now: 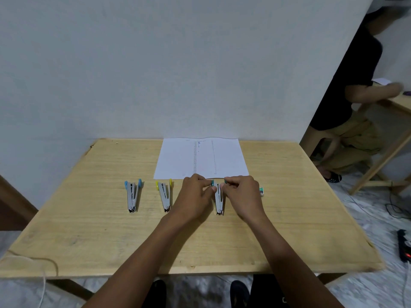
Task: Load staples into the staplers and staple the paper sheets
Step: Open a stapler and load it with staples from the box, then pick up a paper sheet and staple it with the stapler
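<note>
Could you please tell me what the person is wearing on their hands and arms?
The left hand and right hand are bare: no gloves, watch or bracelet show. Both forearms are uncovered, with no sleeve in view.

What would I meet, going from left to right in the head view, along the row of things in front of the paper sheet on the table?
blue-tipped stapler → yellow-tipped stapler → left hand → teal-tipped stapler, pinched by both hands → right hand → small green and white box
</note>
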